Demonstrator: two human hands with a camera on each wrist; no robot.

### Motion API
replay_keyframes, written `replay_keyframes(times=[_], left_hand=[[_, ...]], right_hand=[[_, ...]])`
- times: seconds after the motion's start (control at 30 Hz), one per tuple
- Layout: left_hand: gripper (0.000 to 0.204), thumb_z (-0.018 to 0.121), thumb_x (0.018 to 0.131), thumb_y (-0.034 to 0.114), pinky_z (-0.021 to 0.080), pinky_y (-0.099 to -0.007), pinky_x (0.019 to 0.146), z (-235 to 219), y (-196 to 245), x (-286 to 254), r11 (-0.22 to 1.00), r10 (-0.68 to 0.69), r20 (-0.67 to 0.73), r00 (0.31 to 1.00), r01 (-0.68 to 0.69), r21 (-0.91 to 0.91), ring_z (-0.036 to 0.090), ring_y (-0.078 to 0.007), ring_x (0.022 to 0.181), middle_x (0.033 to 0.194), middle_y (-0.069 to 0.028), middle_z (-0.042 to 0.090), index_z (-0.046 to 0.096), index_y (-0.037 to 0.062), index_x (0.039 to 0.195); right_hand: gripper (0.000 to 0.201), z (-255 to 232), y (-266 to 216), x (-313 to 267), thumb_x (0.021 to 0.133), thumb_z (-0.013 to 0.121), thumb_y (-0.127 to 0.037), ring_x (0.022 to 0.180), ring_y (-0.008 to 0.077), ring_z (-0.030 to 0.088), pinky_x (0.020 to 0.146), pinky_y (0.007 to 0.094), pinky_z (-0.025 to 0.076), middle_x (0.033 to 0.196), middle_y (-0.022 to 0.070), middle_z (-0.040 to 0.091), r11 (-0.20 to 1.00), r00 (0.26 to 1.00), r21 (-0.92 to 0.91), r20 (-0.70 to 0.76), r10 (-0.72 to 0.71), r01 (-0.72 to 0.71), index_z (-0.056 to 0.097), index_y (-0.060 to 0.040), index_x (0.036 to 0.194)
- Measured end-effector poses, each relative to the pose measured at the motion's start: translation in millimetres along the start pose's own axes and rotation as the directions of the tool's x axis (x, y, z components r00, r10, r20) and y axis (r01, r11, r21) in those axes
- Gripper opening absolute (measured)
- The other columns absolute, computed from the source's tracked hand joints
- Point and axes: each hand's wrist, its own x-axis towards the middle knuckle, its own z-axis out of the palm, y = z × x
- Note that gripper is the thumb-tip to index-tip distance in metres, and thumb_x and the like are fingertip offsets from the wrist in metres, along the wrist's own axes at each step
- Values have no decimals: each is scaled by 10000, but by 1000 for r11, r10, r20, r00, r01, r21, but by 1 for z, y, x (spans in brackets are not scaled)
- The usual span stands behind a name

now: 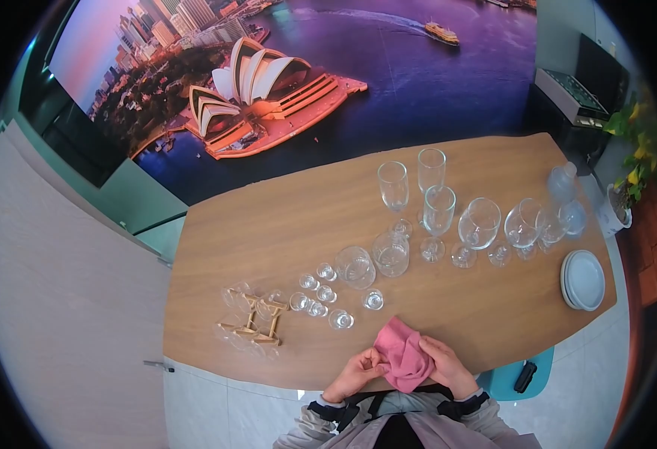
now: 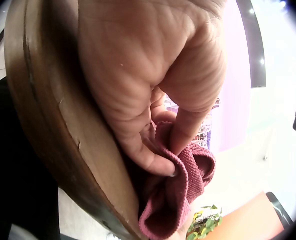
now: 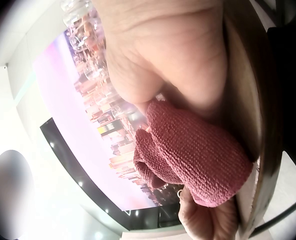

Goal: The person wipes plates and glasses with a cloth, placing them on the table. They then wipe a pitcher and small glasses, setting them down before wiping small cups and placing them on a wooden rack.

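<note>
A pink cloth [image 1: 403,355] is bunched up between both hands at the table's front edge. My left hand [image 1: 360,373] pinches a fold of it between thumb and fingertips; in the left wrist view the cloth [image 2: 180,192] loops over in soft rolls. On the other side my right hand [image 1: 448,365] grips the cloth, its palm covering part of it in the right wrist view. I cannot tell whether something is wrapped inside. Closest to the hands stand small glasses [image 1: 341,319], with several more of them behind to the left.
Two large glass tumblers [image 1: 355,268] stand mid-table, with tall and round stemmed glasses [image 1: 439,211] behind and to the right. A wooden rack [image 1: 274,322] with glasses is at the left. Stacked white plates [image 1: 584,280] sit at the right edge, above a teal stool [image 1: 512,378].
</note>
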Motion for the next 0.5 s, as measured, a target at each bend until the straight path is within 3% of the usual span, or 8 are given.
replay_keyframes(times=[0.5], left_hand=[[190,613,953,-17,426,-193,755,0,1,-1,1000,1,16,1000,-1,-18,526,-27,858,872,56,526,481,82,858]], right_hand=[[289,3,-1,-1,1056,472,-213,1103,144,604,973,320,494,1202,67,617,1000,1000,-6,-21,9,-9,552,-5,1240]])
